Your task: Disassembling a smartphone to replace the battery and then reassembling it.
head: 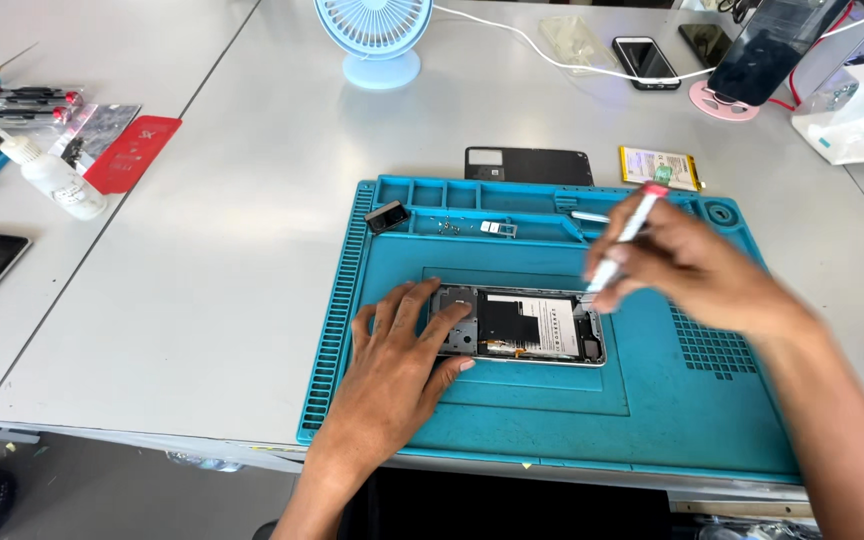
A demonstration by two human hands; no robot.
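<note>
Hands worked over an opened phone at centre frame, on a blue mat covering the lower middle of a white table. The left hand lay flat, fingers spread across the phone's left end, pinning it without closing on it. The right hand, right of centre, was clamped on a white screwdriver with a red cap, its tip at the phone's upper right corner; motion blur hid the exact contact. Above the mat lay a dark back cover and a yellow battery. Small screws sat in a mat tray near a black part. A pale blue fan stood at top centre, a glue bottle at upper left. A slip of the tip could, by the look of it, gouge the exposed board, and the fan's draught might scatter loose screws.
</note>
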